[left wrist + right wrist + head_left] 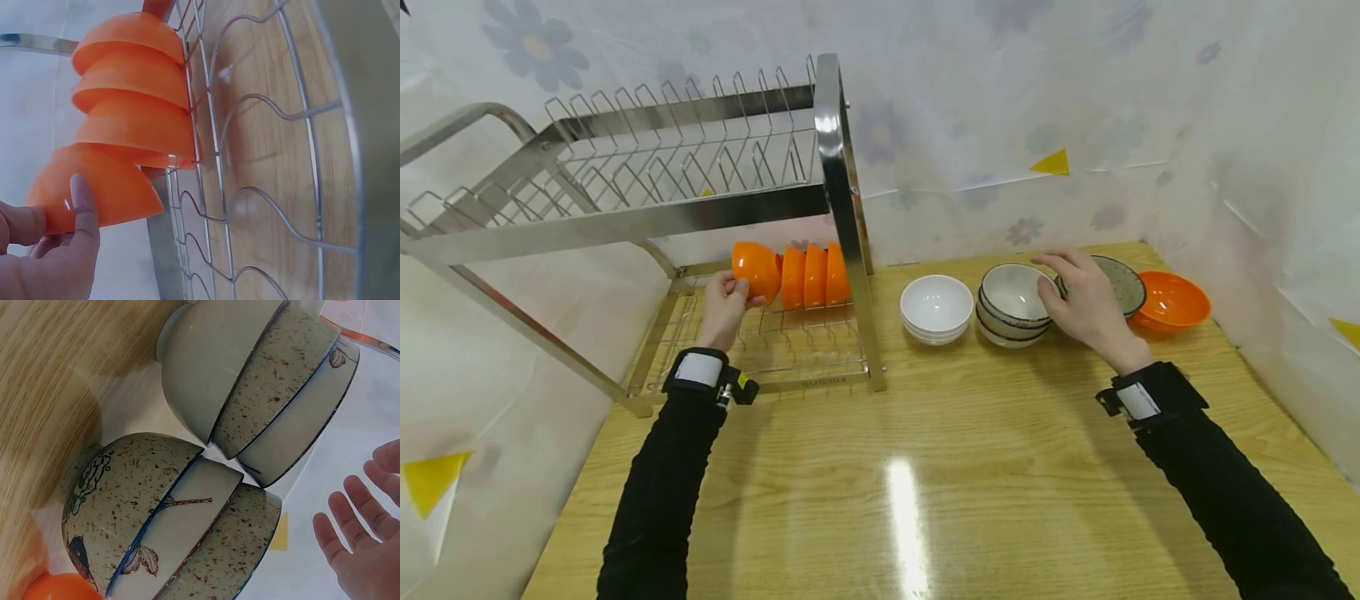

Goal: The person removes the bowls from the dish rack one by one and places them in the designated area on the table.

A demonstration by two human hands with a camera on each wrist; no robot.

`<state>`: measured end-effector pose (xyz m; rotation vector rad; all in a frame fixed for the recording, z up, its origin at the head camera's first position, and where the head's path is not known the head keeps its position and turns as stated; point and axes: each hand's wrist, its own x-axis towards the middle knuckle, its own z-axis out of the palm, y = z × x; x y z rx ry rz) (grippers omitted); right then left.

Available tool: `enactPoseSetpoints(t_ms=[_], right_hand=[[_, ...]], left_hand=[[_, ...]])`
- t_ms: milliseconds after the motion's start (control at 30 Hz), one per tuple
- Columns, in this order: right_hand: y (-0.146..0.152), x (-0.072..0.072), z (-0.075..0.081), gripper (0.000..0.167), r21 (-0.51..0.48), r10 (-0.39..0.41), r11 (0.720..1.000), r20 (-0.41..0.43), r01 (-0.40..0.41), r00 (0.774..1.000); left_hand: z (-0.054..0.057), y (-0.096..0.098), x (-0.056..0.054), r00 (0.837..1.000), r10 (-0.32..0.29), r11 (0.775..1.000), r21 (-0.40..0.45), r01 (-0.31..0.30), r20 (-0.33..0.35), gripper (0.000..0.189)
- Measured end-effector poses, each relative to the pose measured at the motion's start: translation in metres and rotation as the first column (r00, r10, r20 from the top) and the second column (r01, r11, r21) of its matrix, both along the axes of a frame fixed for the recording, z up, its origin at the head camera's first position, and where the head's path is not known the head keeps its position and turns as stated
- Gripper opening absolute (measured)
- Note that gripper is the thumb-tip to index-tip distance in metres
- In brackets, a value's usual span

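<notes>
My left hand (721, 315) pinches an orange bowl (755, 268) on the lower tier of the metal dish rack (625, 232). In the left wrist view, thumb and fingers meet the outside of this tilted orange bowl (94, 187). Several more orange bowls (134, 119) stand on edge beside it in a row. My right hand (1086, 307) is above the stacked patterned bowls, its fingers spread and relaxed. In the right wrist view, that hand (369, 544) is apart from a speckled stack (134, 494) and a plain grey-topped stack (212, 362), holding nothing.
A stack of white bowls (936, 307) stands between the rack and the grey bowls (1015, 302). At the far right sits another orange bowl (1172, 300). The wooden table (820, 483) meets sheeted walls behind and at the right. Wire prongs (737, 158) line the rack's upper tier.
</notes>
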<state>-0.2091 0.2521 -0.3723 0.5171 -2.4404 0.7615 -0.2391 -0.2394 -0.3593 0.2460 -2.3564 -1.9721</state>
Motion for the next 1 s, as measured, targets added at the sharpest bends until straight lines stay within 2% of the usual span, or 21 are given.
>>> enactPoseSetpoints(t_ms=[200, 400, 600, 767, 867, 1000], right_hand=[[0.000, 0.001, 0.000, 0.026, -0.004, 0.000, 1.000, -0.001, 0.000, 1.000], [0.000, 0.001, 0.000, 0.026, 0.005, 0.003, 1.000, -0.003, -0.003, 1.000], [-0.001, 0.001, 0.000, 0.027, 0.015, 0.003, 1.000, 0.008, -0.003, 1.000], [-0.004, 0.002, 0.001, 0.027, 0.027, 0.001, 1.000, 0.014, -0.002, 1.000], [-0.008, 0.002, 0.001, 0.027, 0.013, 0.016, 1.000, 0.012, -0.016, 1.000], [-0.013, 0.001, 0.000, 0.027, 0.009, 0.034, 0.999, 0.008, -0.034, 0.999]], left_hand=[[0.006, 0.005, 0.004, 0.996, 0.059, 0.996, -0.062, -0.062, -0.061, 0.041], [0.008, 0.008, 0.010, 0.985, 0.119, 0.981, -0.139, -0.137, -0.128, 0.039], [0.014, 0.014, 0.016, 0.972, 0.130, 0.969, -0.180, -0.166, -0.196, 0.036], [0.018, 0.023, 0.018, 0.953, 0.068, 0.950, -0.273, -0.152, -0.295, 0.033], [0.020, 0.031, 0.020, 0.939, -0.004, 0.935, -0.333, -0.118, -0.344, 0.034], [0.022, 0.043, 0.023, 0.909, -0.111, 0.901, -0.426, -0.078, -0.403, 0.031]])
